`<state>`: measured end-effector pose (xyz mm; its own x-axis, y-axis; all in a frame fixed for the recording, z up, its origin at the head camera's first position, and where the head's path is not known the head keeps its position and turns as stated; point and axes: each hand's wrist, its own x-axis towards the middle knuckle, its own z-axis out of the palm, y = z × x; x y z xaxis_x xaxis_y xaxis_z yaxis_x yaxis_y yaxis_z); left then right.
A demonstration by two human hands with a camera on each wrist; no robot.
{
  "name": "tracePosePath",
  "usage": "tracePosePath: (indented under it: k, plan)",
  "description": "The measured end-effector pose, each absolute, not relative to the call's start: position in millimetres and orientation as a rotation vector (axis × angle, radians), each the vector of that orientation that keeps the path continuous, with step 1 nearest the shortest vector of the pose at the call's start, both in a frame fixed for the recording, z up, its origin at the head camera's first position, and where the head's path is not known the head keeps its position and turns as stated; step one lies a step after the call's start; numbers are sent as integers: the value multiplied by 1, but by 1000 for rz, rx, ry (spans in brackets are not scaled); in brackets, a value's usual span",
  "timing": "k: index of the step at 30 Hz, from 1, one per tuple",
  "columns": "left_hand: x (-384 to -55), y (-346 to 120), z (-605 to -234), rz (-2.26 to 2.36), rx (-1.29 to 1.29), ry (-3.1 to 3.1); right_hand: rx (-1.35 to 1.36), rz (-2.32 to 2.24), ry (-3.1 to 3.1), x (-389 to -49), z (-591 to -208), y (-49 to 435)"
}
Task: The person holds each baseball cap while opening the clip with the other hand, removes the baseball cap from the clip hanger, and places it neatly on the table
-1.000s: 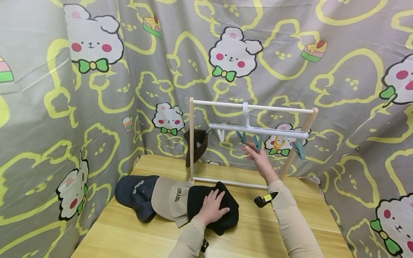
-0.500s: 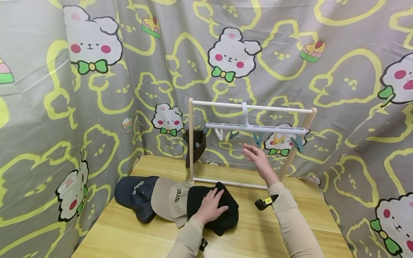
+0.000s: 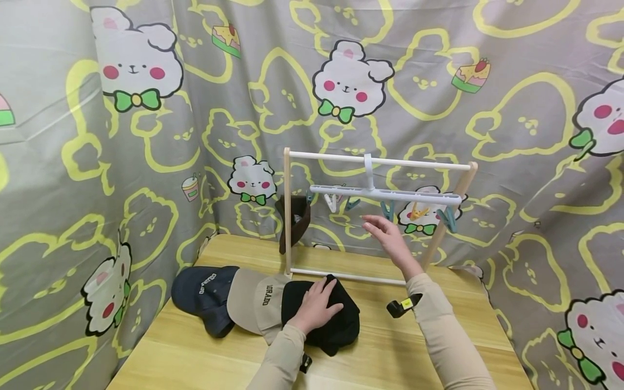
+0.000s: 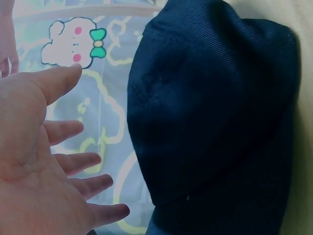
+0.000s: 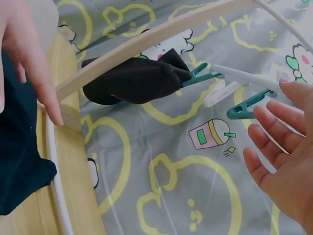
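Note:
In the head view my left hand (image 3: 317, 309) is over the black cap (image 3: 347, 319), its fingers extended. The left wrist view shows the fingers spread beside the dark cap (image 4: 215, 107), gripping nothing. My right hand (image 3: 390, 238) is raised below the pale clip hanger (image 3: 341, 190), fingers loosely bent with nothing between them. Nearest to those fingers in the right wrist view is a teal clip (image 5: 247, 105). A white clip (image 5: 220, 93) hangs beside it. At the hanger's end another teal clip (image 5: 198, 76) holds a dark brown cap (image 5: 137, 81).
A wooden rack (image 3: 287, 211) with white rods carries the hanger. An orange clip (image 3: 418, 211) and a teal clip (image 3: 446, 219) hang toward its right end. Left of the black cap lie a beige cap (image 3: 251, 298) and a navy cap (image 3: 200, 290) on the wooden table (image 3: 161, 352).
My right hand has come down slightly from the clips, and the teal clip by its fingers now hangs apart from them. The hanger has shifted slightly left. My left hand stays over the black cap.

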<state>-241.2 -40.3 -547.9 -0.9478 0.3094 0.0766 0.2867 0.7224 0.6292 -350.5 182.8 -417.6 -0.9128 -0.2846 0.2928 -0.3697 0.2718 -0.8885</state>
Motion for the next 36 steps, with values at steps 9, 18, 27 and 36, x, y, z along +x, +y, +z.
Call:
tracePosePath:
  k: [9, 18, 27, 36]
  plan:
    - [-249, -45, -540, 1027, 495, 2933, 672, 1739, -2424, -345, -401, 181]
    - [-254, -50, -530, 1047, 500, 3001, 708, 1721, -2433, -340, -385, 180]
    - [-259, -57, -522, 1111, 504, 3022, 722, 1664, -2400, -309, -347, 172]
    - [-263, -62, -519, 1106, 484, 3067, 753, 1625, -2240, -299, -333, 171]
